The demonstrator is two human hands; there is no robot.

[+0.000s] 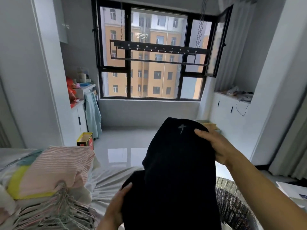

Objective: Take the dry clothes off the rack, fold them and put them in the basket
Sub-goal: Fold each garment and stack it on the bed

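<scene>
A black garment (174, 171) fills the lower centre, its long axis running upward from the bottom edge. The right hand (214, 145) grips its top right; the left hand (116, 205) clasps its lower left edge. The basket (232, 201), possibly woven, sits lower right, with open floor (126, 143) beyond.

The black garment (174, 171) hides most of the woven basket (232, 201).
</scene>
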